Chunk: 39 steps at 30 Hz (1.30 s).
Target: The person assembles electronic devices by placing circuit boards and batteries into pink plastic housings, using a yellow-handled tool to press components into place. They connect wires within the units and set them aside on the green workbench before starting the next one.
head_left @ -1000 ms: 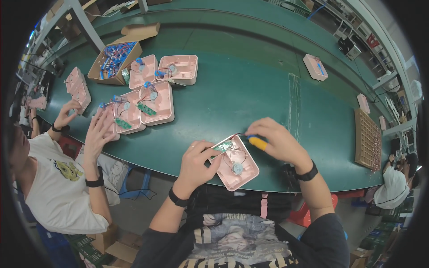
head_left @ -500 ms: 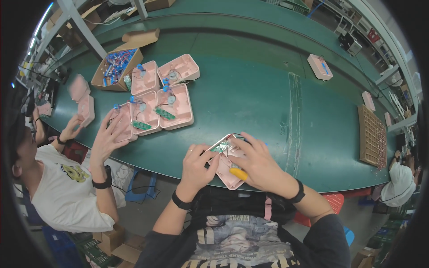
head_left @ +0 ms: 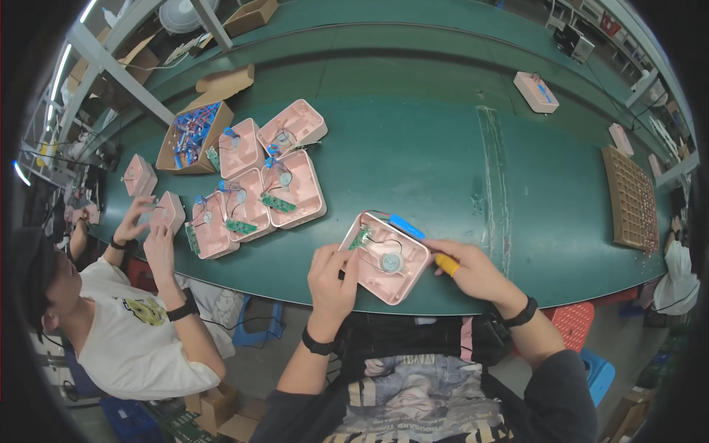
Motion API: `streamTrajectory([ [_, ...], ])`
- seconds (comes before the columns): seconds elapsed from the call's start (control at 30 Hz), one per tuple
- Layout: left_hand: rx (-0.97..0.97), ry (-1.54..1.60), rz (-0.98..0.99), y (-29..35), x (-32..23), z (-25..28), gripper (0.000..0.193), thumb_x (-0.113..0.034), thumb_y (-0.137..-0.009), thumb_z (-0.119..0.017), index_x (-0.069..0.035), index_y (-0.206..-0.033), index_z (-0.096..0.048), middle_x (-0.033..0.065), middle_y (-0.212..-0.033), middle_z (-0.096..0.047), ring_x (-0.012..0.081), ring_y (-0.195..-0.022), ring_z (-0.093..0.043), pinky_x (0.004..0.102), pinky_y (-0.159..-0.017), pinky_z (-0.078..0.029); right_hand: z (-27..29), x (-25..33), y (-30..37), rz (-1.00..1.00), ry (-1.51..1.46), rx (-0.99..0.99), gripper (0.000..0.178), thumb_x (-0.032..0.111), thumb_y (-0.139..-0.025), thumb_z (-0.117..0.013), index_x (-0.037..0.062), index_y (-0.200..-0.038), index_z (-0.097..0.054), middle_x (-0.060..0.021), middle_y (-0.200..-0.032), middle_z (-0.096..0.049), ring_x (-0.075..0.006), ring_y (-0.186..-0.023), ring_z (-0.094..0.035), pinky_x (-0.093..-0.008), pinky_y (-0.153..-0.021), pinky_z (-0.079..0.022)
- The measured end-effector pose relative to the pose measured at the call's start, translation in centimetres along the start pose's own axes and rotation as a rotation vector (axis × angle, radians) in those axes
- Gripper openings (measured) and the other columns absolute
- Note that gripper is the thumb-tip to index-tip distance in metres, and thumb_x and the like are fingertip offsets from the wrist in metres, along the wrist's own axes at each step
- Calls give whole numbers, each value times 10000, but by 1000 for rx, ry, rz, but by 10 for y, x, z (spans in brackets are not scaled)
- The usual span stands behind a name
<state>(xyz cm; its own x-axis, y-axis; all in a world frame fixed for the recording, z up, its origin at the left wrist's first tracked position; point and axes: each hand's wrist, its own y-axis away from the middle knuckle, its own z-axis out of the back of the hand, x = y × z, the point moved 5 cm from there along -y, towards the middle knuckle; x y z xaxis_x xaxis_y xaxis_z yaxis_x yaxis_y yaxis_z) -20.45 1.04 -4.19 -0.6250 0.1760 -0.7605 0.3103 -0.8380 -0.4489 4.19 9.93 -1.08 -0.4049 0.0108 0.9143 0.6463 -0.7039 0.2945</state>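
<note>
Pink case (head_left: pixel 378 283) at lower centre of the frame: its left wall is gripped by the left hand (head_left: pixel 334 279); its right corner is met by the right hand (head_left: pixel 464 267), though whether anything's pinched can't be told. Green board (head_left: pixel 360 238) and round disc (head_left: pixel 391 263) are exposed inside, blue cylinder (head_left: pixel 407 226) outside. Upper left, a cardboard box (head_left: pixel 220 131) is loaded with blue pieces (head_left: pixel 193 129).

Surface (head_left: pixel 406 140): green, clear-looking tape strip (head_left: pixel 490 162) running front to back, right of centre. Directly on it, left: open cardboard box (head_left: pixel 224 122) full of blue parts (head_left: pixel 195 131), five open pink cases (head_left: pixel 309 193) bunched just beside it, another pink box (head_left: pixel 139 178) further left. Right: lone pink tray (head_left: pixel 544 108), small pink piece (head_left: pixel 622 139), brown divided tray (head_left: pixel 615 207). Front case (head_left: pixel 394 288), near edge: can't tell if touching down.
</note>
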Motion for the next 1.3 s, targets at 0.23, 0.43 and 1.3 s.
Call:
streamTrajectory([
  [0.23,18,159,145,-2,8,-2,129,-48,-1001,-672,72,-1000,-718,158,-1061,-715,224,-862,-660,327,-791,-521,-35,-17,-21,-58,-449,244,530,-13,-1072,-568,37,-1589,-463,-93,-1369,-662,-162,-1212,-659,-333,-1024,-554],
  [0.43,15,211,154,-1,12,0,152,-71,-1012,-663,70,-1019,-721,158,-1091,-717,212,-876,-659,319,-805,-521,-27,4,-28,88,-374,107,515,-18,-1079,-569,23,-1582,-469,-96,-1383,-659,-166,-1220,-661,-330,-1048,-549],
  [1.3,10,213,137,-3,6,-8,148,-107,-976,-681,-1,-1054,-748,208,-1167,-703,391,-1071,-679,433,-927,-552,-17,-9,-15,-101,-183,84,257,92,-990,-723,-26,-1217,-752,-38,-1088,-787,-115,-1012,-684,-309,-926,-556],
])
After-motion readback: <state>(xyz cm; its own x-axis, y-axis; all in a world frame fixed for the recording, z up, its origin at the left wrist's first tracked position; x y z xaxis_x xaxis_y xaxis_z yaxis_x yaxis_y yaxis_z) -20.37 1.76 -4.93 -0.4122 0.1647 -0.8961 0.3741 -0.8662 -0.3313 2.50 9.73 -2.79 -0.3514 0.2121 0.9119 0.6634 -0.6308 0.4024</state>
